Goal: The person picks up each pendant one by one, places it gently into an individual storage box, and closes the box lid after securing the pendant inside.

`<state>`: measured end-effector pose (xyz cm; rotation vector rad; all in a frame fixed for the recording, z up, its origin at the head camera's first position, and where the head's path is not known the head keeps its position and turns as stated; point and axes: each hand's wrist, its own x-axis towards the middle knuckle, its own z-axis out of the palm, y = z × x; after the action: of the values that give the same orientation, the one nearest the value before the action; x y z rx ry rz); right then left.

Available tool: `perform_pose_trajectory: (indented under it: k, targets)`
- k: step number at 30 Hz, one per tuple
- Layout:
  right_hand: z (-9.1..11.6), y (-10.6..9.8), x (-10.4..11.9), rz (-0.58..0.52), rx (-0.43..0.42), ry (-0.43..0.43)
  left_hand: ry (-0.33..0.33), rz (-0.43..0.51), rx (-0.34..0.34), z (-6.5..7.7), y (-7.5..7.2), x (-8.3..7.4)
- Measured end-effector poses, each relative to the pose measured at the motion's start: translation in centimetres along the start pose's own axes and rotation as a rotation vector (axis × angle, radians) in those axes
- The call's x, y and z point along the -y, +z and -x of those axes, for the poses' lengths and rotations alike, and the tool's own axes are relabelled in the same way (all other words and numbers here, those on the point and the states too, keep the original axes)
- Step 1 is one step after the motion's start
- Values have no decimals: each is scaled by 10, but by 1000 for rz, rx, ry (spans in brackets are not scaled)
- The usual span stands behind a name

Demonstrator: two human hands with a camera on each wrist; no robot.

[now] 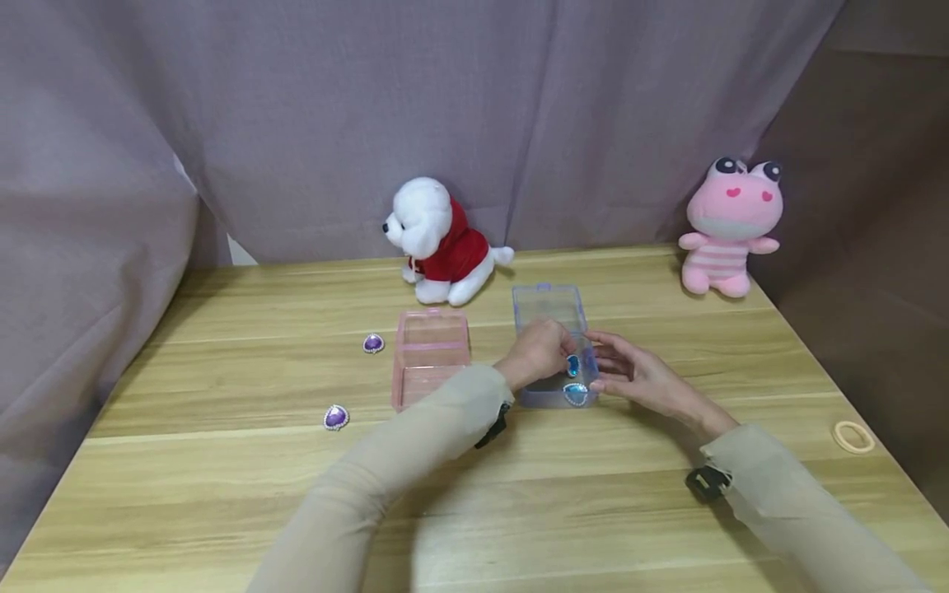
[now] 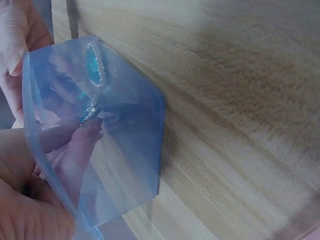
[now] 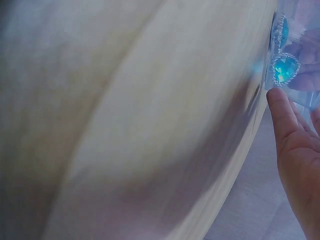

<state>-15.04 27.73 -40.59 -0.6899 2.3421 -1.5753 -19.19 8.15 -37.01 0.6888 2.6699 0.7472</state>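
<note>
An open clear blue plastic box (image 1: 530, 399) stands in the middle of the table, its lid tipped back. My left hand (image 1: 541, 350) reaches inside and pinches a blue heart-shaped gem (image 1: 573, 365) with a beaded silvery rim. A second blue gem (image 1: 575, 394) leans in the box's front right corner; it also shows through the wall in the left wrist view. At the box's right side is my right hand (image 1: 638, 375), thumb and extended fingers against the wall. In the right wrist view its thumb (image 3: 282, 117) meets the box's corner.
Left of the blue box lies an open pink box (image 1: 433, 338), partly behind my left sleeve. Two purple gems (image 1: 373, 343) lie farther left. A white plush dog (image 1: 445, 247) and a pink plush frog (image 1: 730, 226) sit at the back. A pale ring (image 1: 854, 437) lies far right.
</note>
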Motion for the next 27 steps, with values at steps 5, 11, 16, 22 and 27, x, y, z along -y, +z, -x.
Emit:
perform_pose_trajectory:
  k: [5,11,16,22,27]
  targets:
    - [-1,2,0,-1,3,7,14,-56,8,4,-2,2]
    - [-2,3,0,18,1,44,4,-68,19,6,-4,5]
    - [-1,3,-3,11,-4,56,-2,-30,32,9,-7,4]
    - [2,2,-1,-55,-35,-10,66,195,28,35,-49,14]
    - [0,4,21,-63,-187,-128,48,441,-25,75,-96,53]
